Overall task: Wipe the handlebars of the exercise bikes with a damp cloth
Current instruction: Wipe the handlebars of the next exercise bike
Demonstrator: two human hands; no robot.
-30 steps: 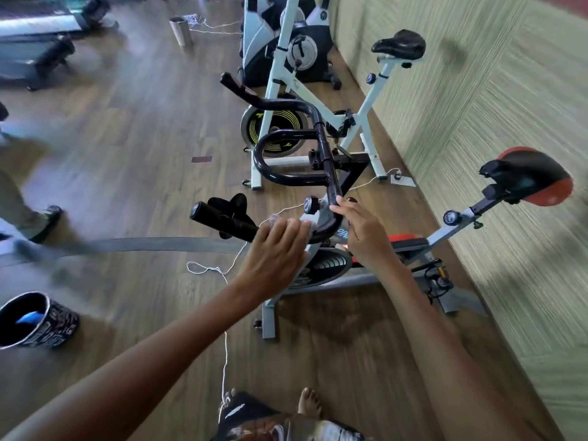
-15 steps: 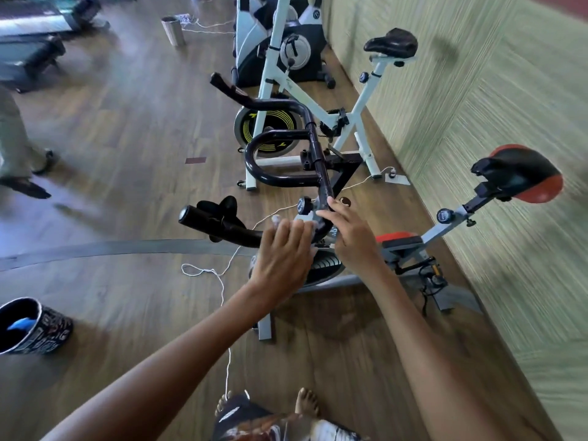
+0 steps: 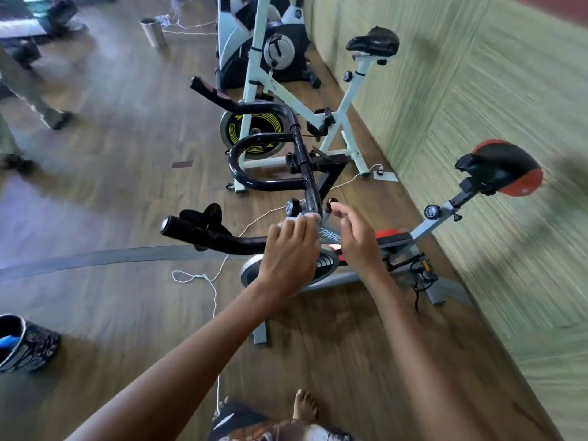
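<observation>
The near exercise bike has a black handlebar (image 3: pixel 219 239) with a loop in front and a red-and-black saddle (image 3: pixel 504 169). My left hand (image 3: pixel 288 253) grips the handlebar at its bend, fingers curled over a pale cloth (image 3: pixel 311 216) that shows only past my fingertips. My right hand (image 3: pixel 354 238) hovers just right of the bar over the grey frame, fingers spread and holding nothing.
A second bike with a white frame (image 3: pixel 345 100) stands beyond, close to the wall on the right. A dark bucket (image 3: pixel 30 348) sits on the floor at lower left. A white cord (image 3: pixel 203 278) trails across the floor. Another person's legs (image 3: pixel 30 93) are at far left.
My right hand has let go of the handlebar stem and pulled back with fingers spread. My left hand stays on the bend with the cloth. The person at left has walked farther away.
</observation>
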